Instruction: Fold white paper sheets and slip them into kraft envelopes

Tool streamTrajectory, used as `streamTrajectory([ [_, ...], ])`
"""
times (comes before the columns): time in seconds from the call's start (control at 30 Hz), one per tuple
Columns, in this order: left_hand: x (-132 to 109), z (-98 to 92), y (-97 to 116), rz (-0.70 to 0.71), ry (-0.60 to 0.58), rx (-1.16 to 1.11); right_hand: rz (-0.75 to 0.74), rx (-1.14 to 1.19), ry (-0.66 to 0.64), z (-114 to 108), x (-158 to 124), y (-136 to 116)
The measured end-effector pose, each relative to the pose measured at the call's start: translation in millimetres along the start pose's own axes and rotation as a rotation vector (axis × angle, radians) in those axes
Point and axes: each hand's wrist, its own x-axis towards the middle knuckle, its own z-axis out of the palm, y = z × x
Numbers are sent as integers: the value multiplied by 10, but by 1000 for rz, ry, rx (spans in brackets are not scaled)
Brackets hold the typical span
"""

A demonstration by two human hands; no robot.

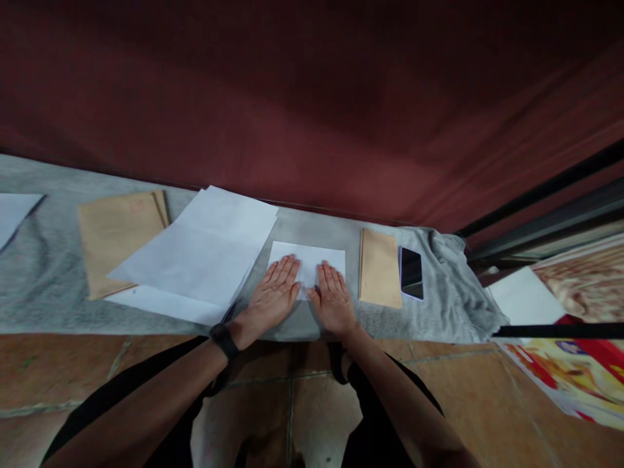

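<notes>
A small white sheet of paper (306, 252), perhaps folded, lies in front of me on a grey cloth. My left hand (275, 290) rests flat on its left part, fingers stretched out. On the right part my right hand (334, 299) lies flat too, fingers extended and thumb pointing inward. Both palms cover the sheet's lower edge in places. Left of my hands is a stack of large white paper sheets (199, 250), loosely fanned. It overlaps several brown envelopes (119, 234). To the right sits a small pile of brown envelopes (381, 268).
A phone (412, 273) with a dark screen lies beside the right envelopes. The grey cloth (446, 292) covers a narrow bench against a dark red wall (292, 117). Another white sheet (17, 214) is at the far left. A colourful printed box (580, 377) stands at lower right, over floor tiles (468, 390).
</notes>
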Motion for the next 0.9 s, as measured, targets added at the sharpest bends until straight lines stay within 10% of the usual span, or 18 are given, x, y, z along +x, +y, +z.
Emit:
streamTrajectory([
  [0.9,-240,-13,283,156,10,-111,34,-41,4,-35,-96,57],
])
